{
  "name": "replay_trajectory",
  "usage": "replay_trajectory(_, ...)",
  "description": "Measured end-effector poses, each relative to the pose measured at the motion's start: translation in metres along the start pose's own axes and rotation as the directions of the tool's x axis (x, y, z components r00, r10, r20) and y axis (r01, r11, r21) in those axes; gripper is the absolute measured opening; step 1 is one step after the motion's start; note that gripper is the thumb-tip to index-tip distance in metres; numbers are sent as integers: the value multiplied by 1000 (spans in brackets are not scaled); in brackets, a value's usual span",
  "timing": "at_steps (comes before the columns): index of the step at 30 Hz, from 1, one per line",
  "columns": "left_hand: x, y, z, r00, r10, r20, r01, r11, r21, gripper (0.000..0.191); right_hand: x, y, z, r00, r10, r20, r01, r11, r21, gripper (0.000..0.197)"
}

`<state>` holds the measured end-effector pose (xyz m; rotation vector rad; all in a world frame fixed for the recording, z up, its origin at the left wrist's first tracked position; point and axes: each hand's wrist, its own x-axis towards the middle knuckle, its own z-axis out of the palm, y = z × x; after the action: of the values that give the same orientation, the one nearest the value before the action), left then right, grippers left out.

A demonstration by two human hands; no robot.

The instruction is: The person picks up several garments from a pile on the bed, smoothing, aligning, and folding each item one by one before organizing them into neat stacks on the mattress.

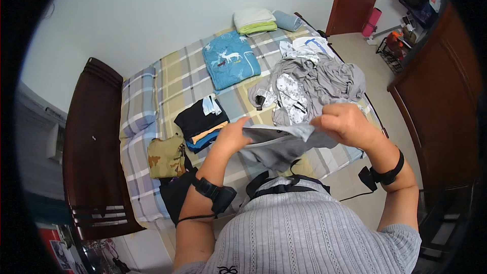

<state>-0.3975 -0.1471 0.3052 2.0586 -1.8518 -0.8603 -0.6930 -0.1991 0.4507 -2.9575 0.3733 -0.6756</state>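
Note:
Both hands hold up a grey cloth garment (272, 150) by its top edge, in front of my body and over the bed's near side. My left hand (233, 136) grips the left end between thumb and fingers. At the right end, my right hand (338, 123) pinches a lighter grey corner. Just left of my left hand lies a stack of folded dark and coloured clothes (201, 121) with a pale blue piece on top. A heap of rumpled grey and white patterned cloth (319, 80) lies beyond my right hand.
On the plaid bed (179, 72) lie a folded blue blanket with deer (228, 61), a white and green folded stack (255, 23), a rolled blue cloth (287, 21) and folded camouflage clothing (165, 158). A dark headboard (95, 148) stands left, a wooden wardrobe (437, 95) right.

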Motion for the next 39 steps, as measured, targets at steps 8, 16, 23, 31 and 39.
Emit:
replay_trajectory(8,2,-2,-40,625,17,-780,84,993,89,10,-28,7,5,986,160,39,-164,950,266,14)
replay_trajectory(16,-39,26,-63,822,472,-320,-569,713,-410,7,-54,54,24,813,460,-358,-404,887,222,12)
replay_trajectory(23,-59,48,-82,847,512,144,-250,622,-742,11,-50,77,81,747,548,-378,-530,833,160,15)
replay_trajectory(31,-66,9,-68,767,398,503,73,724,-686,19,-40,70,58,794,289,-534,-292,953,82,22)
replay_trajectory(39,-49,-24,-63,898,28,-439,-77,993,-93,15,-64,61,54,971,240,3,-240,971,-22,24)
